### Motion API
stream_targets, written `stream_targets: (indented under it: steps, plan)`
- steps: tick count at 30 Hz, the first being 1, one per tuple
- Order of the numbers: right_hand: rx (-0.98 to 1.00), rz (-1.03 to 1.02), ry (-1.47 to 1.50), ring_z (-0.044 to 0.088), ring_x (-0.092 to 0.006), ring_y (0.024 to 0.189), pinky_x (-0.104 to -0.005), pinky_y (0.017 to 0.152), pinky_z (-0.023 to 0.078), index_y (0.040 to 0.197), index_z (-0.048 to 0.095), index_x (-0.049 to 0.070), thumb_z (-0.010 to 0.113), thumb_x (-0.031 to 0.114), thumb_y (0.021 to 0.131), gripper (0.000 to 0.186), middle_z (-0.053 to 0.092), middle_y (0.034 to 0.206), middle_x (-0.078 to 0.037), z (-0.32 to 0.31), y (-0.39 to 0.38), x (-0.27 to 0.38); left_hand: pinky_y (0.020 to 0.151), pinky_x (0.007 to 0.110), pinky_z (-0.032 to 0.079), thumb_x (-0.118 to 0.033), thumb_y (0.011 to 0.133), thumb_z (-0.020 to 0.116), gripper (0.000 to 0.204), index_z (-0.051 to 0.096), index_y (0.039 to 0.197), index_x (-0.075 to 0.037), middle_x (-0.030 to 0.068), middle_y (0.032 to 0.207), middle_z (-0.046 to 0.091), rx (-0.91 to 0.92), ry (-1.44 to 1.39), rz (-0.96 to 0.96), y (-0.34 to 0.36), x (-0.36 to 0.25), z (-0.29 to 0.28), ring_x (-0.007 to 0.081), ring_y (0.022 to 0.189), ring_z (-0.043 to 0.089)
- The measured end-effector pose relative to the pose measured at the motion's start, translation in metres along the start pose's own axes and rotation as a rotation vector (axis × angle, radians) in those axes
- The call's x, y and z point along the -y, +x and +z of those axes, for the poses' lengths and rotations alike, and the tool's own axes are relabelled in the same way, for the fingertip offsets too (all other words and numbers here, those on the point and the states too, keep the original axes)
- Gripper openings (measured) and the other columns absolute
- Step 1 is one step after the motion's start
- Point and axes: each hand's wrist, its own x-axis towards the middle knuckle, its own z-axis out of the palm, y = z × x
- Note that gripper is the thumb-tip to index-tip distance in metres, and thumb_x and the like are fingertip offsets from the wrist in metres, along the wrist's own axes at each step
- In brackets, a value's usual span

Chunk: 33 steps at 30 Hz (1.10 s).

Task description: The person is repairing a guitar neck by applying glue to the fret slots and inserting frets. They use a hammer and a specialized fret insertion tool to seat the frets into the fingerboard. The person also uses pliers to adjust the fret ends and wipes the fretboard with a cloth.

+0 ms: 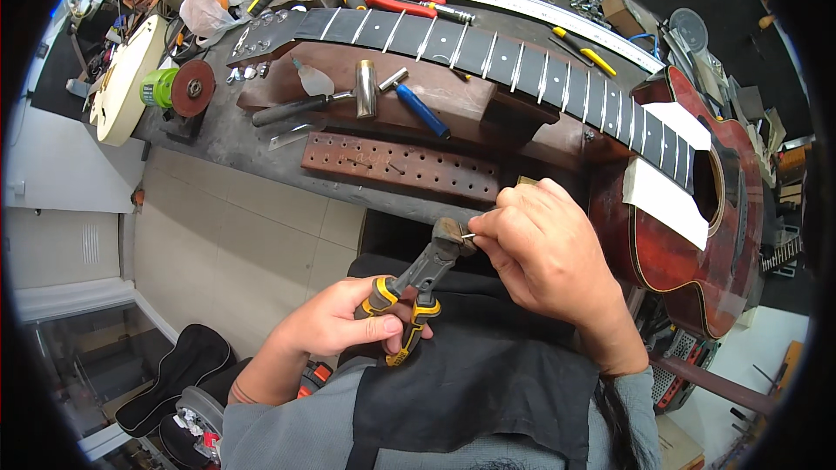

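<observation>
A grey top [287,439] with matching sleeves [640,390] lies under a black apron [470,387], a dark strap [361,455] at its near left edge. The left hand [344,318] and right hand [550,244] are bare.

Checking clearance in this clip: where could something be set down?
Likely on the bench left of the drilled block, right of the grinder; or the strip between fretboard and ruler, from red pliers to yellow-handled tools.
Crowded: the wooden support, under bottle, steel cylinder and blue tool; and before the bench, where left hand, nippers and right hand cluster.
</observation>
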Motion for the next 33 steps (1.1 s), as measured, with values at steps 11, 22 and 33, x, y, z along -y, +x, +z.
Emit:
stream_targets:
  steps: [11,22,33]
  plan:
    - [-0.135,-0.038,-0.097,0.064,-0.0260,0.074,-0.0415,0.070,0.045,0.107,0.064,0.008,0.085,0.008,0.089,0.028,0.064,0.087,-0.006,0.017,-0.012,-0.008,0.088,0.038,0.063,-0.020,0.115,0.069,0.040,0.058,0.145,0.004,0.0182,0.118,0.076,-0.009,-0.069,0.086,0.006,0.008,0.004,0.0258,0.111,0.078]
    - [-0.205,-0.029,-0.129,0.066,-0.0241,0.071,-0.0402,0.068,0.045,0.109,0.064,0.009,0.087,0.009,0.089,0.030,0.065,0.084,-0.004,0.025,-0.014,-0.007,0.088,0.038,0.064,-0.019,0.116,0.068,0.038,0.058,0.143,0.004,0.0148,0.103,0.077,-0.019,-0.065,0.067,0.009,0.007,0.003,0.0314,0.117,0.078]
    - [-0.181,0.010,-0.079,0.065,-0.0265,0.074,-0.0419,0.071,0.047,0.107,0.065,0.009,0.087,0.008,0.089,0.029,0.065,0.087,-0.005,0.011,-0.009,-0.005,0.088,0.039,0.066,-0.009,0.114,0.065,0.038,0.053,0.145,0.010,0.0186,0.105,0.078,0.053,-0.103,0.023,-0.001,-0.002,-0.011,0.0373,0.123,0.077]
